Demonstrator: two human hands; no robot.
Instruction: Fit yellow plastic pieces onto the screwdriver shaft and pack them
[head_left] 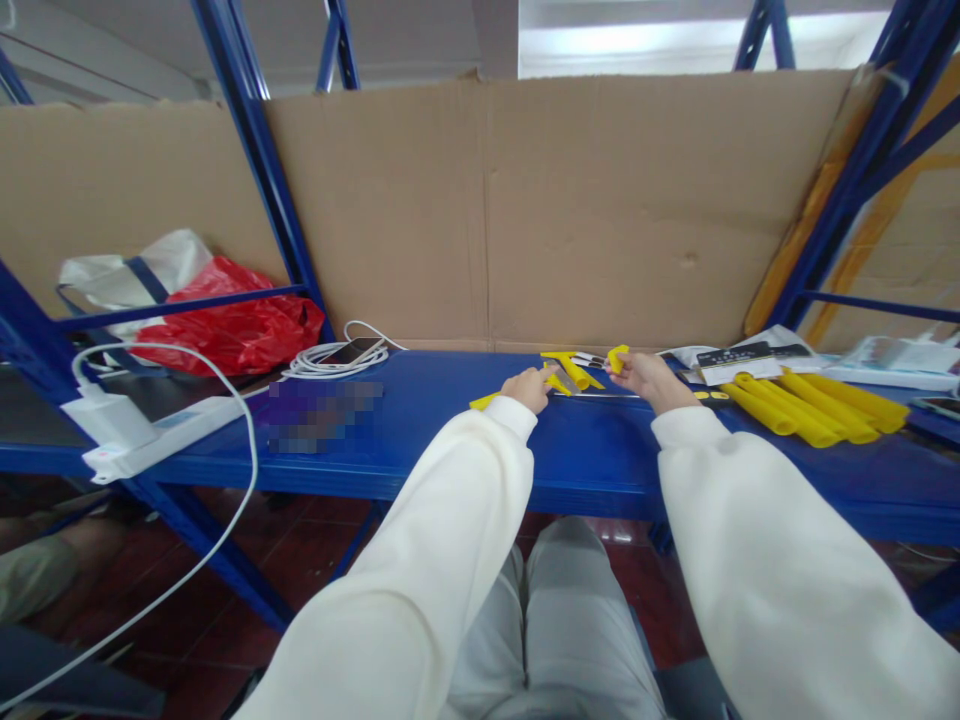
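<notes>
My left hand (529,389) is closed on a small yellow plastic piece (555,381), low over the blue shelf top (450,375). My right hand (646,380) pinches another small yellow piece (617,357) between thumb and fingertips, a little above the surface. Between and just beyond the hands lie more yellow parts (574,370), with thin metallic and white pieces around them; their exact kind is too small to make out. A yellow end (484,401) pokes out beside my left wrist, most of it hidden by the sleeve.
Several yellow tubes (806,408) lie at the right beside a black-and-white packet (750,358). On the left are a coiled white cable (330,360), a power strip (176,430) with its cord hanging down, and a red bag (232,315). Cardboard (487,210) stands behind, between blue posts.
</notes>
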